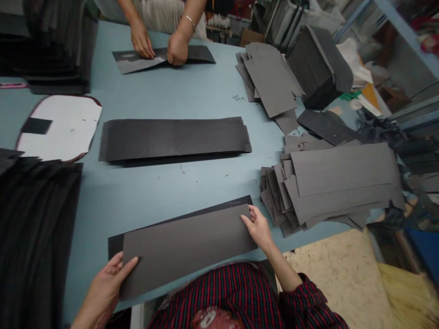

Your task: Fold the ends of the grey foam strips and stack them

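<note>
Striped clothing (236,292) is showing nearest the camera; just beyond it, a grey sheet (185,249) is being held over a dark sheet (115,246) at the near side of the worktop (164,185). Its long axis is running from hand to hand, slanting away toward the right. Its left end is being pinched by the left hand (106,285), thumb on top; its far right corner is being pinched by the right hand (258,227) — whether the dark sheet is being caught too cannot be told. Beyond, black strips (176,139) are lying stacked, grey pieces (343,169) are lying piled rightward, and a dark panel (199,54) is being handled by a co-worker's hands (141,40).
</note>
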`<state>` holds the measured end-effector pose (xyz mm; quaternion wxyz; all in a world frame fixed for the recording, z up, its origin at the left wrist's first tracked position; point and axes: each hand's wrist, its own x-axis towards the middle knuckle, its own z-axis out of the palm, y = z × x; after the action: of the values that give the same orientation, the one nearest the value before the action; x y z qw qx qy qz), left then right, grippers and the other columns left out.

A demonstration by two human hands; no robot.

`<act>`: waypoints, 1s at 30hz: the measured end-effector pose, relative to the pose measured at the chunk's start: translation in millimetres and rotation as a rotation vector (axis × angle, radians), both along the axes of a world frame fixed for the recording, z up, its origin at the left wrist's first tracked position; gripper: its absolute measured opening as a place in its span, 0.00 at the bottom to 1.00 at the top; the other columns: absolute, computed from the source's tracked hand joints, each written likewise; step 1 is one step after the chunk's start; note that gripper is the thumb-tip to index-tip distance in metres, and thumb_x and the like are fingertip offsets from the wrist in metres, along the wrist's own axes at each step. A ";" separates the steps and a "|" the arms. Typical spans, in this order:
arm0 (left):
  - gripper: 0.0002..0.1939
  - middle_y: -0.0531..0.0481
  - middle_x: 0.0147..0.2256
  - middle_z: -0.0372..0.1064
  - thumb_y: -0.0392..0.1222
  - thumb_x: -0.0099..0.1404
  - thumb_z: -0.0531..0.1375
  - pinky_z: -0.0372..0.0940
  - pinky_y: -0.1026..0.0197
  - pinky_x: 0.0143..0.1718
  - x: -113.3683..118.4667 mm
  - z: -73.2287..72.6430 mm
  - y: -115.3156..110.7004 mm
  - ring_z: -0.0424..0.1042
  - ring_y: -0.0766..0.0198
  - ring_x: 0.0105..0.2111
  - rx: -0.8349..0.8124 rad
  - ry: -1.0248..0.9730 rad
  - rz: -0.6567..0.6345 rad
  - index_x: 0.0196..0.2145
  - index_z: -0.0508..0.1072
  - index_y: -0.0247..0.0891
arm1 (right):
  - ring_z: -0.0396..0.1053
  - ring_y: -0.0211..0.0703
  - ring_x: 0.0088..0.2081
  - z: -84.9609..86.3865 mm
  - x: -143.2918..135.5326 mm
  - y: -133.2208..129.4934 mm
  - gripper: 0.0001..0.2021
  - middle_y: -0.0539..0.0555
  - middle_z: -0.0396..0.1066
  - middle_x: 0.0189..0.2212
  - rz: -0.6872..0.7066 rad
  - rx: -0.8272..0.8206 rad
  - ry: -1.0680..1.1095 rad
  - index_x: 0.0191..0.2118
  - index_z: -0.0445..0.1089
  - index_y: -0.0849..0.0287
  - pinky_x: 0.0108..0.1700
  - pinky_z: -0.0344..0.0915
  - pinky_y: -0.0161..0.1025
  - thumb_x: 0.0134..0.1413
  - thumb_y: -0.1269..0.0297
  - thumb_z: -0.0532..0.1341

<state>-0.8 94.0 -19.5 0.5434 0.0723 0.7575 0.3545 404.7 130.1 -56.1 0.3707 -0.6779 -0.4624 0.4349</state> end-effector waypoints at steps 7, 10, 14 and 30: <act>0.26 0.57 0.34 0.75 0.34 0.44 0.70 0.67 0.71 0.31 1.6 1.2 2.8 0.73 0.68 0.31 -0.061 0.049 0.097 0.43 0.70 0.42 | 0.63 0.38 0.26 1.3 -8.8 9.0 0.18 0.46 0.62 0.27 0.038 0.043 -0.272 0.53 0.60 0.58 0.31 0.61 0.35 0.59 0.59 0.58; 0.25 0.58 0.28 0.73 0.31 0.41 0.70 0.66 0.73 0.28 1.4 2.9 6.0 0.70 0.69 0.27 -0.091 0.087 0.136 0.39 0.70 0.41 | 0.62 0.36 0.25 -0.6 -11.7 11.6 0.17 0.48 0.64 0.29 -0.006 0.058 -0.273 0.50 0.61 0.57 0.30 0.61 0.35 0.58 0.58 0.60; 0.27 0.57 0.27 0.73 0.29 0.38 0.71 0.67 0.72 0.28 0.3 2.0 6.5 0.71 0.68 0.26 -0.099 0.051 0.128 0.38 0.70 0.42 | 0.64 0.39 0.28 -5.6 -13.5 12.4 0.11 0.50 0.67 0.30 0.019 0.115 -0.306 0.47 0.65 0.57 0.34 0.63 0.37 0.61 0.59 0.56; 0.22 0.55 0.33 0.76 0.31 0.41 0.71 0.69 0.70 0.34 4.5 -5.2 10.1 0.74 0.64 0.36 -0.125 0.123 0.090 0.35 0.75 0.43 | 0.67 0.40 0.31 -19.3 -16.6 12.5 0.10 0.52 0.69 0.34 -0.024 0.119 -0.288 0.46 0.67 0.56 0.37 0.65 0.39 0.63 0.61 0.55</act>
<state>3.7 104.1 -24.6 0.4828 0.0256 0.8126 0.3254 388.0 142.5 -75.4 0.3452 -0.7157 -0.5275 0.3006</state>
